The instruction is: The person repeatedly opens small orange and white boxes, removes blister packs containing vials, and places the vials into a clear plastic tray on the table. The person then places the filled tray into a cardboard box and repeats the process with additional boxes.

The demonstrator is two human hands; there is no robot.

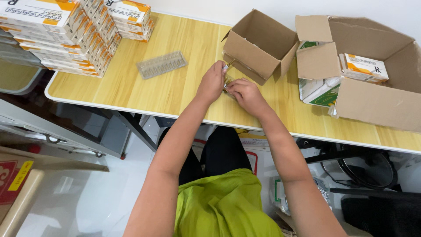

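- So, hands first: my left hand (212, 81) is pinched narrow around a thin little glass ampoule (228, 65), tip pointing up toward the small open carton (258, 46). My right hand (247, 94) is curled shut right next to it, touching the left one, clamped over something small that I honestly can't make out from this angle.
- Both hands sit on the wooden table (175, 87) just in front of that small carton, so the ampoule is basically at the carton's near corner.
- My read on the step: I'm mid-way through seating ampoules one by one. Next move probably wants a gentle grip and a straight line-up, since thin glass won't forgive a squeeze or a bump.
- Far left of the small carton: big stacks of flat white-and-orange medicine boxes (61, 35) filling the table corner.
- Between those stacks and the carton: a clear plastic ampoule tray (161, 64), lying flat, well apart from my hands. That's a reach across.
- Right of the small carton: a large open cardboard box (377, 96) with a white-and-orange pack (364, 66) and some green-and-white packs (322, 90) inside.
- In the way: the small carton's flap hangs close to the ampoule tip, so there's not much room to wiggle there.
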